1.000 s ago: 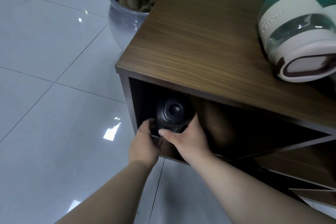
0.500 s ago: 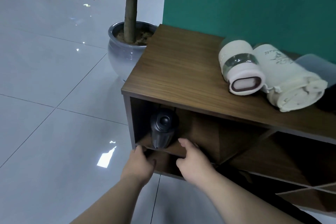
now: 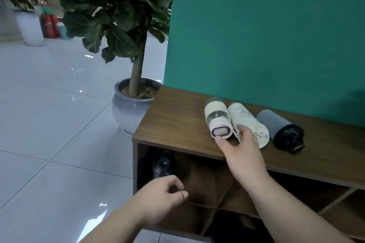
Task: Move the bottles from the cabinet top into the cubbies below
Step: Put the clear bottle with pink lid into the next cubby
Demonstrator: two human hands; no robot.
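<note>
The cream bottle with the pink cap (image 3: 217, 119) lies on its side on the cabinet top (image 3: 173, 122), touching the cloth-sleeved bottle (image 3: 246, 122); a grey bottle (image 3: 280, 130) lies near. It looks rigid, smooth, liable to roll; I judge mid-body the best hold. My right hand (image 3: 240, 150) is spread wide at its cap, holding nothing. My left hand (image 3: 164, 193) hangs loosely curled, empty, before the cubby (image 3: 197, 179) holding 1 black bottle (image 3: 164, 165).

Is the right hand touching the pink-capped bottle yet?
Cannot tell. In the head view the right hand, open, reaches the cap end of the pink-capped bottle; its thumb tip overlaps the cap's lower edge, showing neither clear gap nor plain contact.
</note>
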